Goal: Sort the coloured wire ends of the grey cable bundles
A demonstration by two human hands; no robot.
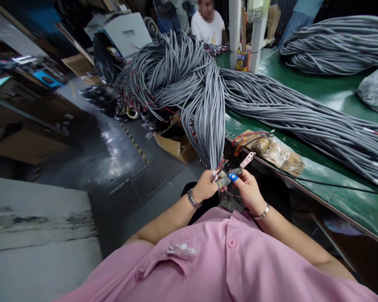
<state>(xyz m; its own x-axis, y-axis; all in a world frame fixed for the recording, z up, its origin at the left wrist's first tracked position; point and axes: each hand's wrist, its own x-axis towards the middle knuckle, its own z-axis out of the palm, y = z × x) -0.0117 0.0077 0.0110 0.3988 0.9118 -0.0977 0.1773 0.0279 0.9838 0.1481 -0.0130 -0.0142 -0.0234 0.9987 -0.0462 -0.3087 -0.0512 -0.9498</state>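
A thick bundle of grey cables [204, 113] hangs off the green table [334, 184] down to my hands. My left hand [206, 185] is closed around the cable ends, where thin red and coloured wires [219, 165] stick out. My right hand [247, 188] is closed on a small tool with a pink handle [247, 160], its taped fingertips pinching beside the wire ends. Both wrists wear metal bracelets. The two hands nearly touch above my lap.
More grey cable piles [337, 44] lie across the table. A taped cardboard block with red wire [271, 151] sits at the table's edge. An open cardboard box [176, 144] stands on the floor. Another person in a white shirt [208, 27] sits at the far end.
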